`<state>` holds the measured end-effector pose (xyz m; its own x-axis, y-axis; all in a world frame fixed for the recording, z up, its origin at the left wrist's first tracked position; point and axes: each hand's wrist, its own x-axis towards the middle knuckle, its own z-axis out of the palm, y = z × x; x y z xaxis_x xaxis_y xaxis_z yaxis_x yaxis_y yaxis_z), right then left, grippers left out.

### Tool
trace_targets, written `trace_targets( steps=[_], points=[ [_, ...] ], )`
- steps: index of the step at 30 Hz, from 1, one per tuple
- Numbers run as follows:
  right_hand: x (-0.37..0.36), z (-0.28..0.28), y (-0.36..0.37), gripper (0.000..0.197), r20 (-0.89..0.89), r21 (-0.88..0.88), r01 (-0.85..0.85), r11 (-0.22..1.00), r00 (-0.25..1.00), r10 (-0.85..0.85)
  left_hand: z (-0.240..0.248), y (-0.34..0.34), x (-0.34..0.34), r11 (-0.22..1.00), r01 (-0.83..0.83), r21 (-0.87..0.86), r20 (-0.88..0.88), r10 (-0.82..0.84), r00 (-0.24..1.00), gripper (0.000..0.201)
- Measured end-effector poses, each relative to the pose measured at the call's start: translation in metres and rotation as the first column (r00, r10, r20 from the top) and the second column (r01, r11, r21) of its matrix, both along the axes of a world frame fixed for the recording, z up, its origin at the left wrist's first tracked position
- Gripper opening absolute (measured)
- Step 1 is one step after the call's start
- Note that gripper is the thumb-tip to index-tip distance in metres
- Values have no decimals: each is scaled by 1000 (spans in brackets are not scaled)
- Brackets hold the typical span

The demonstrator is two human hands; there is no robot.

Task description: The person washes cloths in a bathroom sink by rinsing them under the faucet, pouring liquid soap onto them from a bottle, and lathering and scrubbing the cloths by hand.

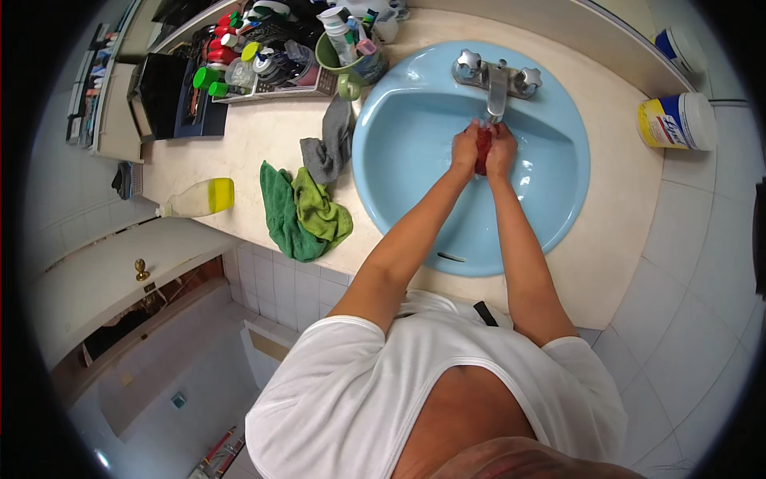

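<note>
Both my hands are together under the chrome faucet (497,94) of a light-blue sink (431,199). My left hand (464,150) and my right hand (502,150) are closed around a small dark-red item (483,152), which looks soft and wet like a cloth, though its kind is not clear. Water seems to run from the spout onto my fingers. The fingers partly hide the red item. On the counter left of the basin lie a grey cloth (325,152), a dark green cloth (279,211) and a lighter green cloth (323,209).
A bottle of yellow liquid (199,198) lies on its side at the counter's left. Behind, a basket (311,86) holds several bottles, beside a green cup (327,56) of toothbrushes and tubes. A white-and-yellow tub (678,121) stands at the right, near the counter's edge.
</note>
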<state>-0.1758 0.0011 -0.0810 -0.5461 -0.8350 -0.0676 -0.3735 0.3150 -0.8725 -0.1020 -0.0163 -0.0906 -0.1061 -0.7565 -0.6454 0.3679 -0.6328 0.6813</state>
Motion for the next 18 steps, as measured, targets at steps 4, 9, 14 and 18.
trace_targets(
  steps=[4,9,14,18],
  points=[
    [20,15,-1,29,-44,1,-73,997,996,73,-3,3,12,996,34,-79,-54,-38,998,34],
    [-9,-29,-4,32,-109,-161,-120,980,989,103,23,4,1,983,120,141,-323,-69,944,57],
    [-8,-6,-1,52,500,-86,-216,973,835,230,31,4,26,988,144,48,-235,-128,964,53],
    [-8,10,21,74,962,-26,-66,998,271,43,38,-12,27,992,106,-72,-259,-121,958,41]
  ],
)
